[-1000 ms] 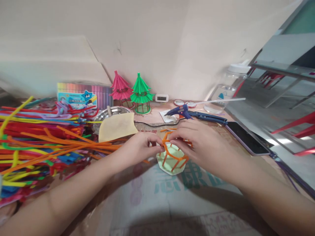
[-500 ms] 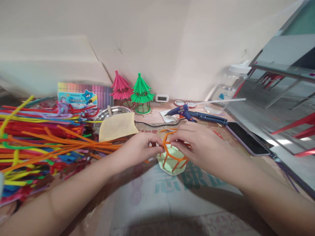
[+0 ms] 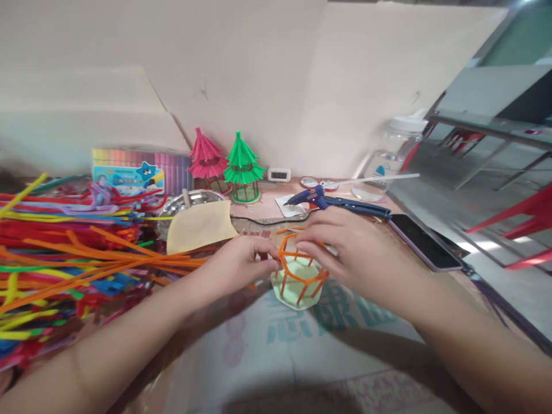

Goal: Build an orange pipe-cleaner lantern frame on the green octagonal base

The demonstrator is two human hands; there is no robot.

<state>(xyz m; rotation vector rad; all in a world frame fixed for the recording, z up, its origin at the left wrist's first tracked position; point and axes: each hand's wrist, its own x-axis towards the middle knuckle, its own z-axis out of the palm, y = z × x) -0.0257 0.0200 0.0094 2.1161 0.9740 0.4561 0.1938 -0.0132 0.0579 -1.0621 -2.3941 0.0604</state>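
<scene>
As my fingers meet at the upper ring of a small orange frame [image 3: 306, 282], my left hand [image 3: 241, 261] pinches its left edge between thumb and forefinger, while my right hand [image 3: 340, 241] bends over the far side, fingertips at the rim; whether they grip it or merely touch it, I cannot tell. The step in hand appears to be the shaping or joining of this ring, and the next move calls for a light, steady hold that keeps the corners aligned without pulling on the posts. The open, many-sided frame stands upright on a pale green base [image 3: 291, 292], directly in front of me on the printed covering [image 3: 259, 368], its thin posts slightly uneven and its top uncovered. Beyond my right hand lies a blue glue gun [image 3: 317, 197]; loose orange strips [image 3: 150, 259] fan out to my left, and two roofed models, one pink [image 3: 207, 158] and one green [image 3: 244, 164], stand near the wall
</scene>
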